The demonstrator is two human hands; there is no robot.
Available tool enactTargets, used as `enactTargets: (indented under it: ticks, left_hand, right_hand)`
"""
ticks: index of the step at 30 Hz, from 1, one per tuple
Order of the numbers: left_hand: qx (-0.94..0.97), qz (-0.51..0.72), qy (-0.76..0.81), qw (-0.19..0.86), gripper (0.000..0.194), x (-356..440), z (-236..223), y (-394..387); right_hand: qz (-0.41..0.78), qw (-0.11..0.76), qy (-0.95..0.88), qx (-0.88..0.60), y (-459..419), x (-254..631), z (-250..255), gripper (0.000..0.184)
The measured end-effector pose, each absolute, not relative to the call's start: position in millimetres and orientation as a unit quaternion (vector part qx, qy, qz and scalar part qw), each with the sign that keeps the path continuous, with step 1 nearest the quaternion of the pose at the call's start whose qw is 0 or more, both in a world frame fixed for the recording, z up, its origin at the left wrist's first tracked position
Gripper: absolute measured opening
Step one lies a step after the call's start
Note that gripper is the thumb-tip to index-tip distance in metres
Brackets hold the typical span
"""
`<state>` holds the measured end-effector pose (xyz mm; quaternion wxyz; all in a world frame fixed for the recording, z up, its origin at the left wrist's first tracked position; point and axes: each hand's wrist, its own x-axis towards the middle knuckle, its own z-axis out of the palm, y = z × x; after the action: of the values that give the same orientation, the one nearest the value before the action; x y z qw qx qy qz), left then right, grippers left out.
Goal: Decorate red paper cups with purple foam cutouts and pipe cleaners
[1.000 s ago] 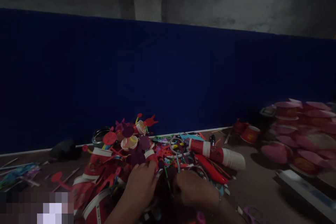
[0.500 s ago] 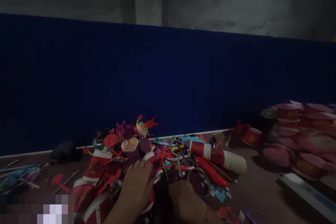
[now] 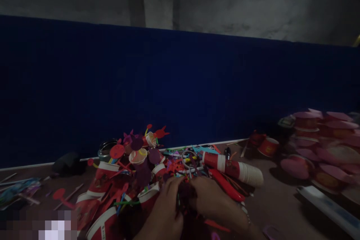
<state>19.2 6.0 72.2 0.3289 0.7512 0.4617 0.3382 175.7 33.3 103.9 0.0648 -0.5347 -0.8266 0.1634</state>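
Both hands rest low in the frame on a heap of craft scraps (image 3: 146, 165): red paper cups, coloured paper cut-outs and sticks. My left hand (image 3: 164, 210) has its fingers curled and pressed against something dark at the heap's middle. My right hand (image 3: 216, 202) lies beside it, fingers bent toward the same dark piece, and the two hands touch there. What they grip is too dim to name. A pair of scissors (image 3: 189, 161) lies just beyond the fingertips. A lying stack of red and white cups (image 3: 233, 168) sits to the right of the scissors.
A dark blue board (image 3: 180, 86) stands along the back of the brown table (image 3: 281, 206). Pink-lidded red cups (image 3: 317, 142) are piled at the right. A metal tin (image 3: 106, 149) stands behind the heap. A white ruler-like strip (image 3: 326, 206) lies at the right front.
Both hands have come together at the heap's middle: the left moved right, the right moved up and left. The round dark piece near the right hand is no longer visible.
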Motion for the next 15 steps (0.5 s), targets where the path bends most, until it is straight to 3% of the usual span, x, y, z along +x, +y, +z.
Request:
enactTargets:
  ticks: [2, 4, 7, 11, 15]
  left_hand:
    - [0.69, 0.378, 0.428, 0.445, 0.069, 26.6, 64.9, 7.2]
    - [0.597, 0.412, 0.394, 0.564, 0.061, 32.0, 60.7, 10.4]
    - [0.447, 0.43, 0.377, 0.688, 0.046, 35.7, 56.5, 16.2]
    - [0.36, 0.435, 0.413, 0.715, 0.035, 36.8, 48.6, 20.6]
    - [0.431, 0.416, 0.455, 0.659, 0.037, 37.6, 48.0, 18.4]
  right_hand:
    - [0.254, 0.104, -0.804, -0.527, 32.7, 177.1, 109.7, 0.02]
    - [0.324, 0.128, -0.79, -0.505, 33.2, 178.0, 111.6, 0.022]
    - [0.32, 0.145, -0.805, -0.478, 37.5, 184.2, 111.2, 0.024]
    - [0.128, 0.039, -0.816, -0.562, 46.3, 198.3, 101.6, 0.02]
    - [0.091, -0.03, -0.806, -0.584, 52.0, 201.8, 81.5, 0.019]
